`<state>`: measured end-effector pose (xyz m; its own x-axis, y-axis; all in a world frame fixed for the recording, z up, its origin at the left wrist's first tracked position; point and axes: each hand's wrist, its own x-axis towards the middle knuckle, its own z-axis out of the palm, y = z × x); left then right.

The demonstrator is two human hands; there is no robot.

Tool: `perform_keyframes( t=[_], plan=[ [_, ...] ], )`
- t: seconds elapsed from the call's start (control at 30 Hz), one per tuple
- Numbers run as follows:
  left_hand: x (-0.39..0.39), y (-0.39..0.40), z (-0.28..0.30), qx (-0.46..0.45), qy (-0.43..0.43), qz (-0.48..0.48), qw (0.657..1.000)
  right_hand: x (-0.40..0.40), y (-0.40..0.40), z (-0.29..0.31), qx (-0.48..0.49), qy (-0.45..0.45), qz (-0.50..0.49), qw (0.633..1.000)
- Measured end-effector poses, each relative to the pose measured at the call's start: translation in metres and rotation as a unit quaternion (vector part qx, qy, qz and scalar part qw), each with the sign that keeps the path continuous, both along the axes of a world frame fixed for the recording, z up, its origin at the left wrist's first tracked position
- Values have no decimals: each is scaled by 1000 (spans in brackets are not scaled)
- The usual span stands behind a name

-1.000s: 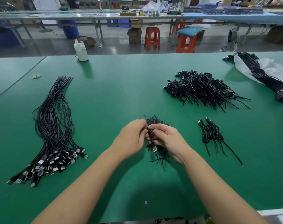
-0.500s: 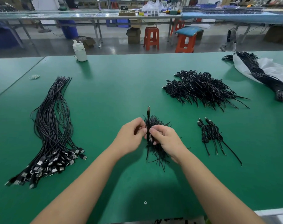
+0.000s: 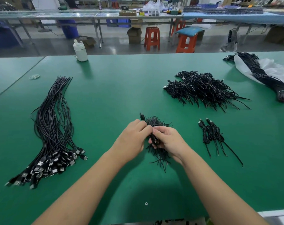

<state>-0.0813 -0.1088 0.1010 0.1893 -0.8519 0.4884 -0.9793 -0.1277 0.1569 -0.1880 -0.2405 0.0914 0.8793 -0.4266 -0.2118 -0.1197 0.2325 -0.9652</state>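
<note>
My left hand and my right hand meet over the middle of the green table. Between them they hold a short black cable, folded into a loop under my right thumb. Its plug end sticks out past my left fingers, tilted to the upper left. Beneath the hands lies a small heap of black twist ties. Three coiled and tied cables lie just right of my right hand.
A long bundle of black USB cables stretches along the left. A big pile of coiled cables sits at the back right, and another bundle on white plastic at the far right. A white bottle stands at the back edge.
The cable's plug end, standing straight up half a second ago, has leaned to the upper left and dropped lower. My right hand has gathered the cable into a loop.
</note>
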Motion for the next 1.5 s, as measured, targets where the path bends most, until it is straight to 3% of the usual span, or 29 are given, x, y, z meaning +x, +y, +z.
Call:
perform_keyframes(
  t=[0.17, 0.4, 0.5, 0.6, 0.67, 0.77, 0.93, 1.23, 1.37, 1.43, 1.5],
  plan=[
    [0, 2, -7, -14, -46, -17, 999, -4, -4, 2, 6, 3, 46, 999],
    [3, -3, -26, -59, -1, 5, 998, -9, -11, -9, 13, 40, 8, 999],
    [9, -4, -44, -71, 78, 80, 991, -10, -24, -12, -30, 76, -60, 995],
    [25, 9, -72, -22, 119, 184, 975, -18, -50, -15, -88, 118, -134, 980],
    [36, 23, -90, 15, 123, 240, 963, -25, -75, -20, -193, 176, -182, 948],
    [45, 34, -102, 30, 140, 298, 944, -38, -109, -31, -337, 287, -210, 872],
    [47, 31, -107, 33, 137, 301, 943, -54, -144, -49, -456, 425, -206, 754],
    [48, 31, -110, 30, 139, 299, 944, -56, -150, -60, -513, 424, -190, 722],
    [49, 31, -111, 17, 141, 299, 943, -51, -135, -57, -643, 360, -187, 650],
    [50, 31, -111, 14, 140, 299, 944, -40, -121, -57, -623, 291, -156, 709],
    [50, 31, -112, 13, 139, 299, 944, -27, -104, -58, -576, 293, -97, 757]
  ],
)
